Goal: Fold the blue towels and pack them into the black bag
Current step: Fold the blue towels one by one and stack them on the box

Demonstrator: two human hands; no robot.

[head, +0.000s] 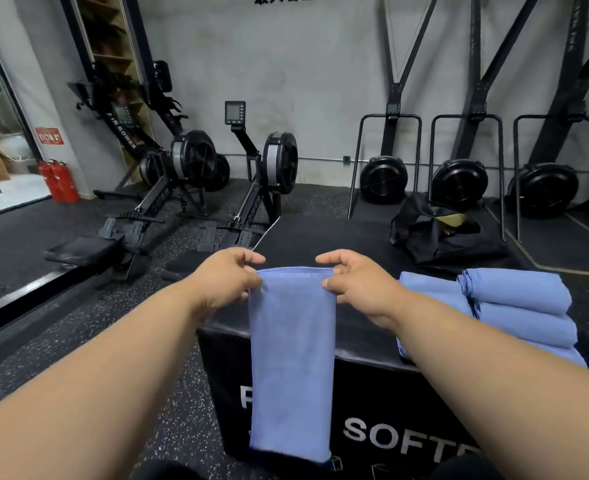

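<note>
Both hands pinch the top corners of a blue towel, left hand and right hand, letting it hang in front of the black soft box. Keep the hemmed edge level and taut before laying it down to halve; folded towels and black bag wait on the right.

Matt, soft cloth towel

Two forearms are shown bare from the lower frame edge to the wrists; no sleeves are seen. The left hand and right hand are ungloved, with short fingers and rounded knuckles. No rings, watch or bands are visible. Dark clothing is glimpsed at the bottom edge, its kind not discernible.
</note>
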